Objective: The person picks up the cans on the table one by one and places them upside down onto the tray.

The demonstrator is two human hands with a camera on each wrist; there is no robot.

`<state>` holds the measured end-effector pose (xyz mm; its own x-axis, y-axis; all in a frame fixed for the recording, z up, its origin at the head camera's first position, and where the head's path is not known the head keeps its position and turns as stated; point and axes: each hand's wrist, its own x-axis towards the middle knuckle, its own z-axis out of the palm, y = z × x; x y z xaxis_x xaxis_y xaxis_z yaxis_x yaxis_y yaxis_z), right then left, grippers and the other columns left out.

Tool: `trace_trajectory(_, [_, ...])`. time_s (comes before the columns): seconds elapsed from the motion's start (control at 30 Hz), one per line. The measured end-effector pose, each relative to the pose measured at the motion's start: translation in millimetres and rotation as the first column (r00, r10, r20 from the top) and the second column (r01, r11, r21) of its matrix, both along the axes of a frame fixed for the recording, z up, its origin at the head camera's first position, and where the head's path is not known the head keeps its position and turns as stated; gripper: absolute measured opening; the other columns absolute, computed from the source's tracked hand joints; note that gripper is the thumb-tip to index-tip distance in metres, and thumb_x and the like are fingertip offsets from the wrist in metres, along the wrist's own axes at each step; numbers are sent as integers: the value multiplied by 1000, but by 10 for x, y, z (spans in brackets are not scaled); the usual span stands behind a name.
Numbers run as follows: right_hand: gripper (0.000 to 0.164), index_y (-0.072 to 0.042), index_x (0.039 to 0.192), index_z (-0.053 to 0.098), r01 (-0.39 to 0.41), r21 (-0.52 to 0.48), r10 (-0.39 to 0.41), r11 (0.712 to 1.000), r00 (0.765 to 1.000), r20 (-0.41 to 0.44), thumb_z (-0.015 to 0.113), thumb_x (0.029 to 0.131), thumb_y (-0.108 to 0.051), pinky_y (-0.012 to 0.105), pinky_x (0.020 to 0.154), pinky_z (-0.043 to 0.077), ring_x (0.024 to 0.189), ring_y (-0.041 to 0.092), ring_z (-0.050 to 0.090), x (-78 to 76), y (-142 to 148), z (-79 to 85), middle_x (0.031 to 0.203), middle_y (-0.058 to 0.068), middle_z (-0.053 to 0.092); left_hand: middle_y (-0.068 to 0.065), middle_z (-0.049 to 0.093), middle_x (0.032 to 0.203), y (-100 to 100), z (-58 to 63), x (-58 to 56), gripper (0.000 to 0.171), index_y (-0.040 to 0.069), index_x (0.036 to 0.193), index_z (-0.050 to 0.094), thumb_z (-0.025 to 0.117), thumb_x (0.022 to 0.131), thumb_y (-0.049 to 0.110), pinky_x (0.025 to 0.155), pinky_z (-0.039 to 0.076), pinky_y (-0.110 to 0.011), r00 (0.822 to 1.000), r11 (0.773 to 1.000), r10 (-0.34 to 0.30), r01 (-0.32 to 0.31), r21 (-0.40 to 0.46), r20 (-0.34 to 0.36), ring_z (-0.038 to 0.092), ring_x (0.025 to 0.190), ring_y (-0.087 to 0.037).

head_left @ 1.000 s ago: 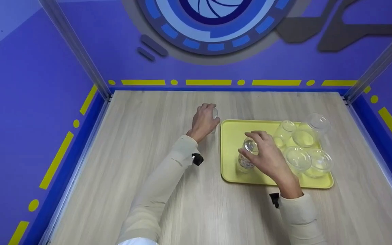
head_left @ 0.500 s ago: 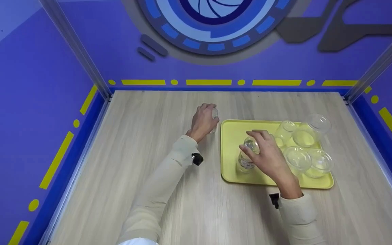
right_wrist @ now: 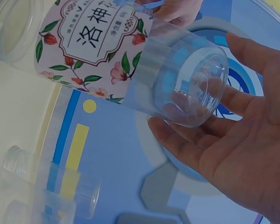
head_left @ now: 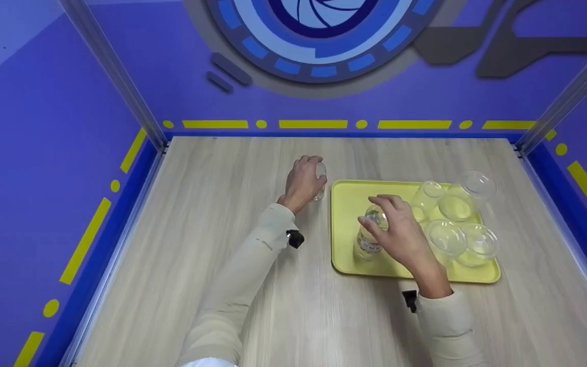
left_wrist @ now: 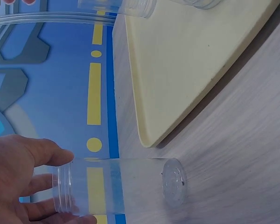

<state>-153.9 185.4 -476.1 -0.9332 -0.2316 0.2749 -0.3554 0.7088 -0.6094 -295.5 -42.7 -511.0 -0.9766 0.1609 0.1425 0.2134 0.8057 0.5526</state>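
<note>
My left hand [head_left: 302,181] grips a clear plastic jar [left_wrist: 140,186] by its threaded rim, thumb on one side and fingers on the other. That jar stands upright on the table, left of the yellow tray [head_left: 344,199]; in the head view the hand mostly covers it. On the tray, a second clear jar with a flowered label [right_wrist: 95,56] stands upside down. Around its raised base is my right hand [head_left: 400,234], fingers spread. In the right wrist view the thumb [right_wrist: 245,49] is apart from the jar, while the other fingers lie right beside the base.
Several more clear jars crowd the tray's right half, among them a tilted jar [head_left: 428,196] and a wide-mouthed jar [head_left: 446,238]. Purple panels [head_left: 293,102] enclose the wood-grain table [head_left: 212,204] at the back and sides.
The label on the upside-down jar looks slightly turned compared with a second ago, and the right thumb has shifted a little. The left hand stays at its jar, almost still.
</note>
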Motion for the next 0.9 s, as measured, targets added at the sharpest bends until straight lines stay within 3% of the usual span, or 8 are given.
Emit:
trace_trajectory(0.37, [50,4,140,62,-2,-17,2,1000,1000,16,76,101,-23,61,108,43,134,44,51,5,-8,13,140,25,58,-15,64,139,-28,27,50,47,5,144,64,72,98,14,105,51,-38,1000,1000,0,-1,-11,-19,60,128,-29])
trace_trajectory(0.9, [50,6,140,61,-17,-22,17,1000,1000,13,75,102,-23,61,109,42,134,46,50,-16,-13,22,141,27,56,-14,65,137,-98,108,91,46,6,142,65,71,98,17,105,50,-37,1000,995,20,-18,103,-19,60,128,-29])
